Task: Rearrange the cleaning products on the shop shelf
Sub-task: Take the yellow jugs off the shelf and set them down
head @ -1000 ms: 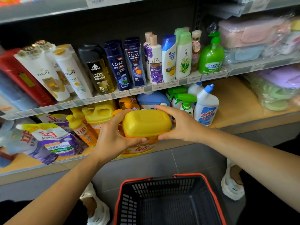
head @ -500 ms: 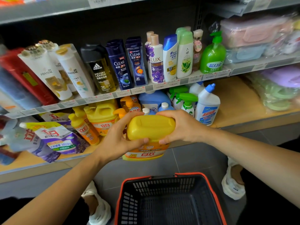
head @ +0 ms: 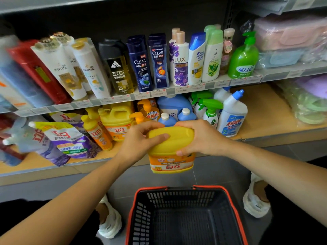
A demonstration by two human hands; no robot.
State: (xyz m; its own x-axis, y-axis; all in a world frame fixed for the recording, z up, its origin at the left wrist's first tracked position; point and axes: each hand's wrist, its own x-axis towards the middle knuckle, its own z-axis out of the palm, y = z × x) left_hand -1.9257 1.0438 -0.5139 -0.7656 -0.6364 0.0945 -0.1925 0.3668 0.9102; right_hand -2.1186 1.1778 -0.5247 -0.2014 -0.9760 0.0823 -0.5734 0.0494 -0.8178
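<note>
Nearest, a red-rimmed shopping basket [head: 178,187] was set on the floor between the person's feet, and only its black mesh bottom was seen inside. Just beyond and above it, a yellow detergent jug [head: 170,156] was held in the air, off the front edge of the lower shelf [head: 261,110] and touching nothing there. It was clasped from both sides. The left hand [head: 139,140] was curled over its left end with the thumb laid along the near face, and the right hand [head: 201,138] was wrapped round its right end. Two hands were probably needed because the jug looked bulky and full. Its label was seen inverted, so it was judged to be tipped base-up.

Behind it, two blue-capped bottles [head: 174,117] stood at the shelf front. A matching yellow jug [head: 116,119] stood to their left, which was taken as the likely place for the held one. Farther up, shampoo bottles [head: 157,62] were ranged along the upper shelf.
</note>
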